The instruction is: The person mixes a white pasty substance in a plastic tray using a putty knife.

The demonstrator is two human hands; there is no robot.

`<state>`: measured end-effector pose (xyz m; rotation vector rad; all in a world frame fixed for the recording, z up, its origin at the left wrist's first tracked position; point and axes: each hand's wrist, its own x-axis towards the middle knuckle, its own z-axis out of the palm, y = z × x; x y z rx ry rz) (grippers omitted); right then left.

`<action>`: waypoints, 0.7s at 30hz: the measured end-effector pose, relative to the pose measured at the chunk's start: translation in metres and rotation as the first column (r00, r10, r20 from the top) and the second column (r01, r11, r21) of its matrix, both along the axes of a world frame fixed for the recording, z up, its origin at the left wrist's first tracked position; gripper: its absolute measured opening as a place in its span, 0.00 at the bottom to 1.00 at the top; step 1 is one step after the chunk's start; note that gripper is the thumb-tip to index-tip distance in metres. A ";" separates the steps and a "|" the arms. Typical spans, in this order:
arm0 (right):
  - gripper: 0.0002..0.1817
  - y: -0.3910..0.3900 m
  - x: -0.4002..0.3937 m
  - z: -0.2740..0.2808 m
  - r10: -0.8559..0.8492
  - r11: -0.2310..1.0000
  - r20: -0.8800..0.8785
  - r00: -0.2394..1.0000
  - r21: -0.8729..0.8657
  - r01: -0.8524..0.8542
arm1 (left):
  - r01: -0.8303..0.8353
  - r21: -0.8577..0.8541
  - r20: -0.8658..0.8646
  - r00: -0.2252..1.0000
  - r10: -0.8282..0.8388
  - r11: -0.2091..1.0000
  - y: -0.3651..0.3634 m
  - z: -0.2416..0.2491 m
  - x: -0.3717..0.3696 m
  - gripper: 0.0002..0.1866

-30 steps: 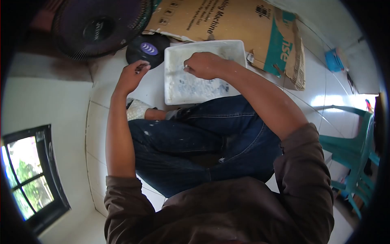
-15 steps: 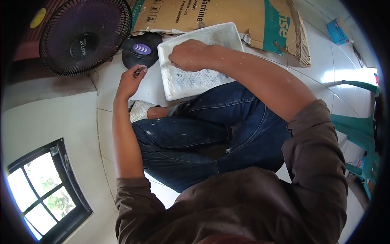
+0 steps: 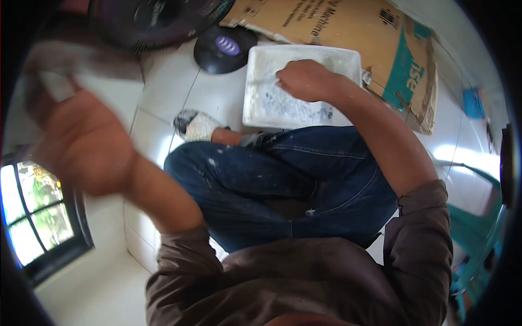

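Note:
My left hand (image 3: 89, 144) is raised at the left, in front of the wall and close to the camera. It is smeared by motion, with its fingers curled and a pale patch (image 3: 60, 86) at the fingertips that I cannot identify. Over the white rectangular tray (image 3: 254, 108), my right hand (image 3: 304, 80) is closed, knuckles up. Whatever it may hold is hidden beneath. Whitish residue and blue-grey streaks mark the tray's inside. The tray lies on the floor just beyond my crossed legs (image 3: 239, 174) in blue jeans.
A black fan (image 3: 163, 22) on a round base (image 3: 225, 49) stands at the upper left. Flattened cardboard (image 3: 353, 32) lies behind the tray. A green plastic chair (image 3: 473, 228) is at the right, a blue packet (image 3: 473, 103) at the far right, and a window (image 3: 41, 209) at the left.
My left hand has swung up and left from beside the fan base, closer to the camera. My right hand stays closed over the tray. The whole view has shifted.

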<state>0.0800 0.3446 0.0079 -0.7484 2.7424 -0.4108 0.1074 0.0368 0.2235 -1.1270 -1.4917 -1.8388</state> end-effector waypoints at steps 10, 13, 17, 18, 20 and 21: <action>0.18 -0.001 -0.002 0.020 -0.060 0.998 -0.159 0.986 -0.006 0.060 | 0.084 0.344 -0.152 0.988 -0.032 0.935 -0.117 0.032 0.072 0.37; 0.18 -0.010 -0.005 0.023 -0.108 0.991 -0.072 0.991 0.065 0.113 | 0.072 0.358 -0.205 0.979 0.004 0.931 -0.140 0.038 0.059 0.37; 0.17 -0.010 0.001 0.020 -0.131 0.991 -0.017 0.991 0.035 0.131 | 0.084 0.386 -0.293 0.955 0.036 0.919 -0.163 0.037 0.033 0.38; 0.17 -0.014 -0.012 0.022 -0.138 0.990 -0.031 0.990 0.033 0.139 | 0.092 0.373 -0.325 0.945 0.038 0.923 -0.172 0.043 0.026 0.39; 0.17 -0.016 -0.018 0.029 -0.158 0.987 -0.018 0.987 0.027 0.158 | 0.140 0.355 -0.339 0.941 -0.012 0.924 -0.187 0.050 0.007 0.39; 0.17 -0.022 -0.009 0.030 -0.170 0.985 0.025 0.985 0.032 0.169 | 0.173 0.340 -0.323 0.945 -0.059 0.924 -0.192 0.054 -0.003 0.39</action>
